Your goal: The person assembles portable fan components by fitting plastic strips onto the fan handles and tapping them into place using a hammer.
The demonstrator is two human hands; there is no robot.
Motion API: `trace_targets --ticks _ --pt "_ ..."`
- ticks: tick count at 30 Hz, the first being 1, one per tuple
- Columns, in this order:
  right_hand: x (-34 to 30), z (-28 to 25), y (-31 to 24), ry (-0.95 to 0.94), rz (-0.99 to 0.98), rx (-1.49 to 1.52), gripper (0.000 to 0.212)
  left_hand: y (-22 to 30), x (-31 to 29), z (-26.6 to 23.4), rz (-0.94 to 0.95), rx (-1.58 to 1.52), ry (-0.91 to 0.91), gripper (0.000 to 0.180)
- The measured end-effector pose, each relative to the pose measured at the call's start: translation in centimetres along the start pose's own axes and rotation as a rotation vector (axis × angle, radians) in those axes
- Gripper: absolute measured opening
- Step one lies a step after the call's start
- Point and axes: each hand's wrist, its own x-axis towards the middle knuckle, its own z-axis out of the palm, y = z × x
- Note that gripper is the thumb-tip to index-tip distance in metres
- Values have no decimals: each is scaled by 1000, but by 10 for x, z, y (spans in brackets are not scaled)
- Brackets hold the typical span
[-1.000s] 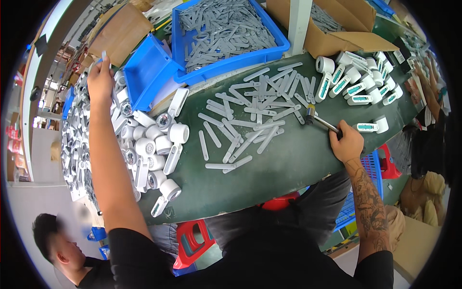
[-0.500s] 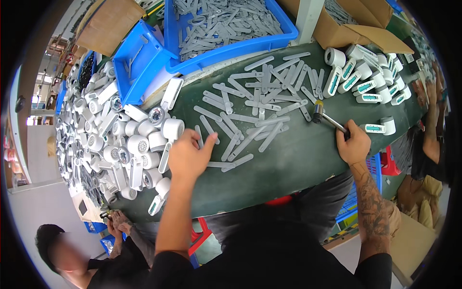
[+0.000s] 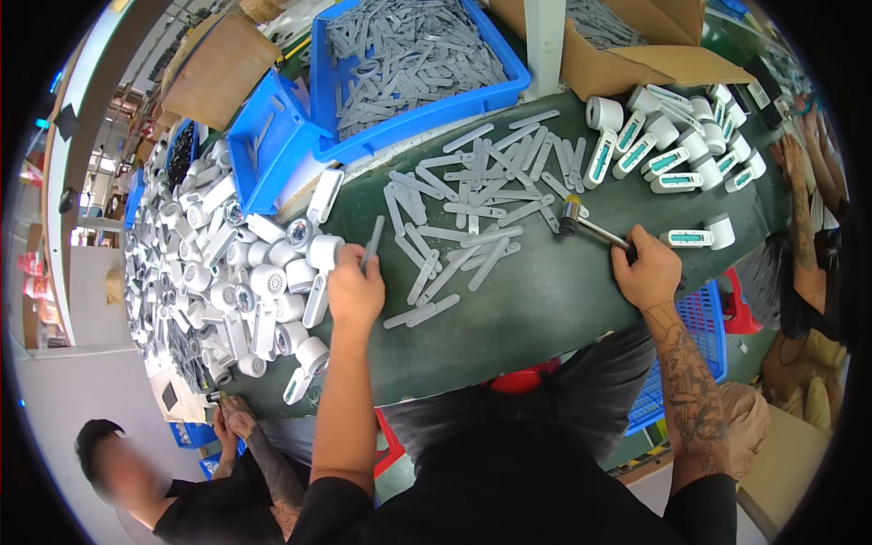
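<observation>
Strip point(image 3: 373, 238): one flat grey length is gripped by the left hand point(image 3: 355, 289), its free end pointed away from the body, just beside the white pieces on the left.
Hammer point(image 3: 571, 218): its dark grip is enclosed by the closed right hand point(image 3: 649, 265); its yellow-tipped head is held close to the loose strips, and whether the table is touched by it cannot be told.
Loose strips point(image 3: 474, 210): many are strewn, crossed and overlapped, across the middle of the green table point(image 3: 509, 341).
White pieces point(image 3: 270, 281): a large heap of round-headed, long-handled ones is piled along the left.
Teal-slotted pieces point(image 3: 676, 182): a group is gathered at the far right; one more is laid apart, near the right hand.
Blue tray point(image 3: 436, 115): grey strips are held in it, behind the table's scattered ones.
Blue bin point(image 3: 271, 150): it is tilted beside the tray, with a few strips inside.
Co-worker point(image 3: 218, 504): a person in black is seen at lower left.
</observation>
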Motion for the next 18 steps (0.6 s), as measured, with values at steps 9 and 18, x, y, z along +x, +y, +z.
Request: trace_targets --ticks 9,18 --pt "-1 0 -1 -5 6 -8 24 38 90 -7 -291 -34 -251 71" --pt "0 1 -4 31 -26 14 24 59 130 19 -384 -116 -330 64"
